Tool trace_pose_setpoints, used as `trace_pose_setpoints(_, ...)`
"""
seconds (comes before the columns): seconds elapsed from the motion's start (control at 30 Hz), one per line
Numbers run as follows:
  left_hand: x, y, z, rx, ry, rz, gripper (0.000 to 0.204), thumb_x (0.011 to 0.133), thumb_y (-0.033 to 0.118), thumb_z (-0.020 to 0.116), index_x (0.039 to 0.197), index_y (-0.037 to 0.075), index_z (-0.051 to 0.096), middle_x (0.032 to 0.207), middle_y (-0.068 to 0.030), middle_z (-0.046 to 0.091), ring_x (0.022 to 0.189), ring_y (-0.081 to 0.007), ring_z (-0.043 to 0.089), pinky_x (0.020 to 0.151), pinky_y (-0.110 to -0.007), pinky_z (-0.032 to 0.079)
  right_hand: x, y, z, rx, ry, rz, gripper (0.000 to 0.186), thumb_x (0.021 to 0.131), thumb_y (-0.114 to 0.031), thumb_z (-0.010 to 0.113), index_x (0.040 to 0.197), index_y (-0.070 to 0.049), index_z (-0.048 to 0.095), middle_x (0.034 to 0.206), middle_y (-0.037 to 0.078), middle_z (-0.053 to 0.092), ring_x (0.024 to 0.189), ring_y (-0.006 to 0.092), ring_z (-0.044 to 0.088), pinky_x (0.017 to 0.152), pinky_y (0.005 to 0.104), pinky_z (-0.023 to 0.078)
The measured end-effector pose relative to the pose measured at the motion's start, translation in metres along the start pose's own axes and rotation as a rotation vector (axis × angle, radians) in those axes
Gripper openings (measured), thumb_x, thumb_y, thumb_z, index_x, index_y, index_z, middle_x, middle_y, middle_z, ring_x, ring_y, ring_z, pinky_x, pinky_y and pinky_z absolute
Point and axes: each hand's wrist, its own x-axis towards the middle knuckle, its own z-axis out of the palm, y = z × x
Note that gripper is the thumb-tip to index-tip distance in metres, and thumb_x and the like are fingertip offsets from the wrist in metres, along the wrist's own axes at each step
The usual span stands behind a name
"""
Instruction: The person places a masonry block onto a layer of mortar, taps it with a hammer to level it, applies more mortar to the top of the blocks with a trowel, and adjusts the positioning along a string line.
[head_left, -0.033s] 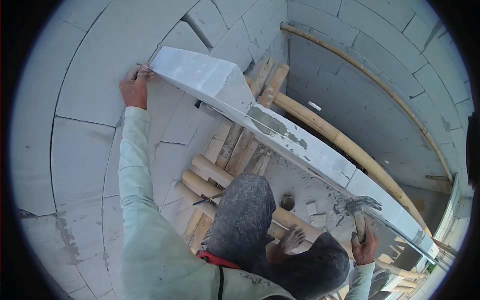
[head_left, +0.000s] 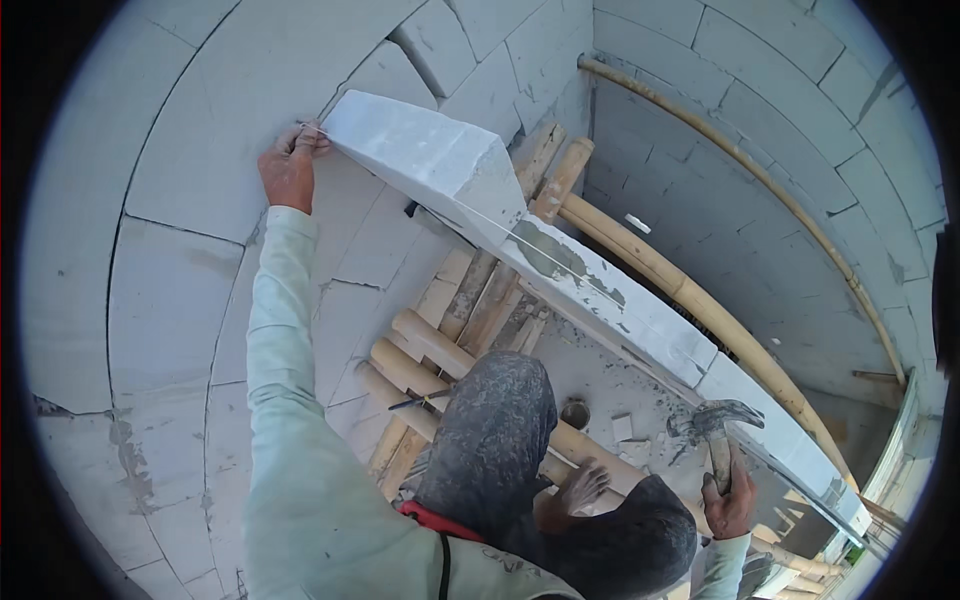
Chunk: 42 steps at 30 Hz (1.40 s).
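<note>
Grey block walls rise on every side, with bamboo poles (head_left: pixel 690 290) as scaffolding underfoot. Left hand (head_left: pixel 290 165) is pinched shut on a thin string (head_left: pixel 540 255) at the far corner of the top block (head_left: pixel 420 160). From there the string runs taut along the course of blocks, its long axis slanting down toward the lower right. Right hand (head_left: pixel 730 505) is closed around a hammer (head_left: pixel 712 425), head up, beside the wall top. If the pinch slips, the string would likely sag and stray off the edge.

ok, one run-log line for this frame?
left hand: pinching thin string at end of white block wall | right hand: gripping steel claw hammer | footing: bamboo pole scaffold
</note>
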Motion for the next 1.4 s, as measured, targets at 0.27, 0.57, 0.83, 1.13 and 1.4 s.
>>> trace_pose_setpoints(0.27, -0.003, 0.005, -0.027, 0.008, 0.024, 0.014, 0.021, 0.09, 0.012, 0.062, 0.095, -0.008, 0.068, 0.084, -0.0099, 0.066, 0.074, -0.0148, 0.063, 0.069, -0.026, 0.054, 0.064, -0.08, 0.008, -0.008, -0.268, -0.178, 0.057, 0.07, -0.003, 0.064, 0.125, 0.004, 0.051, 0.098, 0.029, 0.063, 0.087, 0.0459, 0.063, 0.079, 0.0454, 0.05)
trace_pose_setpoints(0.57, -0.002, 0.005, -0.022, 0.006, -0.009, 0.001, 0.022, 0.09, 0.014, 0.061, 0.095, -0.007, 0.068, 0.084, -0.0109, 0.066, 0.073, -0.0151, 0.063, 0.068, -0.026, 0.054, 0.086, -0.135, 0.027, -0.005, -0.358, -0.376, 0.057, 0.067, -0.003, 0.067, 0.121, 0.007, 0.052, 0.103, 0.027, 0.063, 0.096, 0.0456, 0.06, 0.089, 0.0493, 0.044)
trace_pose_setpoints(0.83, -0.001, -0.003, -0.02, 0.025, 0.058, 0.053, 0.023, 0.089, 0.016, 0.061, 0.09, -0.006, 0.068, 0.072, -0.0091, 0.066, 0.064, -0.0137, 0.062, 0.063, -0.027, 0.051, 0.088, -0.149, 0.042, 0.032, -0.321, -0.402, 0.057, 0.068, -0.005, 0.069, 0.122, 0.004, 0.053, 0.097, 0.026, 0.064, 0.091, 0.0431, 0.062, 0.084, 0.0479, 0.047)
trace_pose_setpoints(1.13, -0.005, -0.002, -0.018, -0.034, 0.089, 0.037, 0.022, 0.089, 0.015, 0.061, 0.088, -0.006, 0.068, 0.072, -0.0087, 0.066, 0.063, -0.0129, 0.062, 0.063, -0.026, 0.051, 0.091, -0.144, 0.05, 0.006, -0.325, -0.374, 0.059, 0.067, -0.005, 0.069, 0.123, 0.003, 0.053, 0.097, 0.026, 0.063, 0.091, 0.0443, 0.061, 0.084, 0.049, 0.047)
trace_pose_setpoints(1.4, -0.007, 0.006, -0.017, -0.015, 0.095, -0.035, 0.02, 0.09, 0.012, 0.061, 0.093, -0.006, 0.068, 0.083, -0.0099, 0.066, 0.07, -0.0144, 0.062, 0.067, -0.027, 0.054, 0.101, -0.143, 0.057, 0.035, -0.307, -0.451, 0.06, 0.067, -0.004, 0.068, 0.125, 0.002, 0.051, 0.095, 0.024, 0.063, 0.089, 0.0435, 0.062, 0.082, 0.0486, 0.047)
